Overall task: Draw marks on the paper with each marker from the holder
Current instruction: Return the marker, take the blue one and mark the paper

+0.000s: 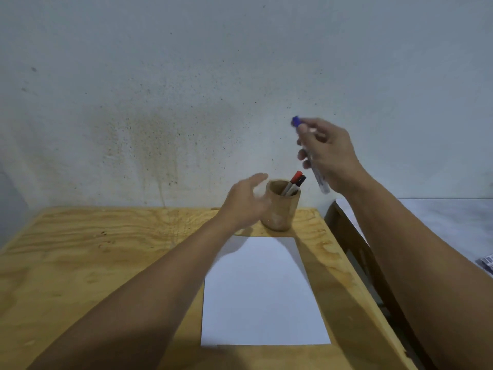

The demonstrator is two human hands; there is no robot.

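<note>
A round wooden holder (280,209) stands near the far edge of the plywood table (93,263). A red-capped marker (295,178) and a black-capped marker (301,180) lean in it. Above and to the right of the holder, my right hand (330,156) grips a blue-capped marker (310,153), cap up and still on, barrel slanting down to the right. My left hand (246,201) hovers at the holder's left side with fingers spread; whether it touches the holder is unclear. A blank white sheet of paper (264,295) lies on the table in front of the holder.
A stained grey wall rises right behind the table. To the right, a dark wooden frame (354,252) borders a pale surface (453,217), where a printed packet (486,263) lies at the frame's edge.
</note>
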